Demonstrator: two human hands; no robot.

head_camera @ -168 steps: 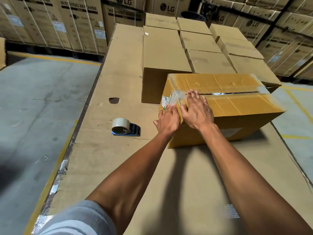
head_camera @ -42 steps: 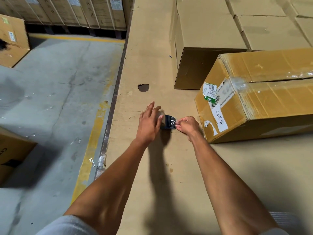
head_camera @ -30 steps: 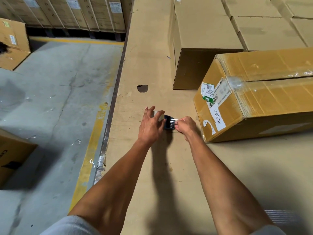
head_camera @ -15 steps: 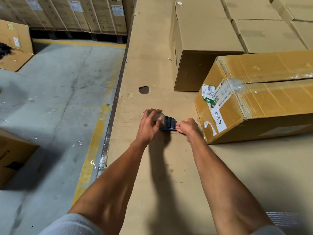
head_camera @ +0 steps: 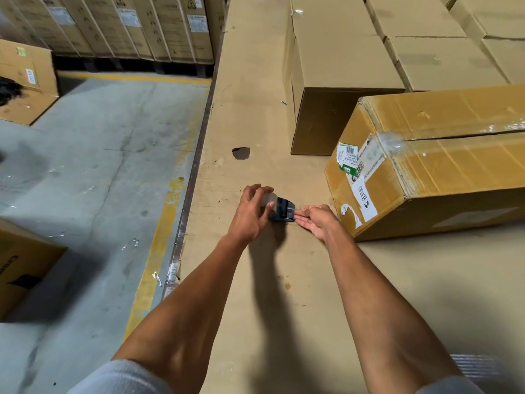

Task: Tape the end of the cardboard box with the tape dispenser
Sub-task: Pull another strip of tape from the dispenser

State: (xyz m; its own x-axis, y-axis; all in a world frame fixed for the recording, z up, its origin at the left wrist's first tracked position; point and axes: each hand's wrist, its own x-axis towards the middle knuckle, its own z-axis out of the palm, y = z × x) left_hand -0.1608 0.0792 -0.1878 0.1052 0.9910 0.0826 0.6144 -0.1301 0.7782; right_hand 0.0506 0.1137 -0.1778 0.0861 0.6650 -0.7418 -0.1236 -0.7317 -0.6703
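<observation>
The blue tape dispenser (head_camera: 281,209) with its clear roll lies on the cardboard-covered work surface (head_camera: 284,294). My left hand (head_camera: 250,216) is wrapped over the roll. My right hand (head_camera: 318,221) pinches the free end of the tape at the dispenser's blade. The worn yellow-brown cardboard box (head_camera: 443,163) lies to the right of my hands, its labelled end facing me. Old clear tape covers the seam at its top left corner, and the flap seam shows a dark gap.
Plain closed cartons (head_camera: 338,66) stand in rows behind the box. A dark hole (head_camera: 241,153) marks the surface. The surface edge (head_camera: 193,177) drops to a concrete floor on the left, with more boxes (head_camera: 25,81) and tall cartons at the back.
My hands left the box end and went to the dispenser. In the last second my left hand closed over the roll while my right kept pinching the tape end.
</observation>
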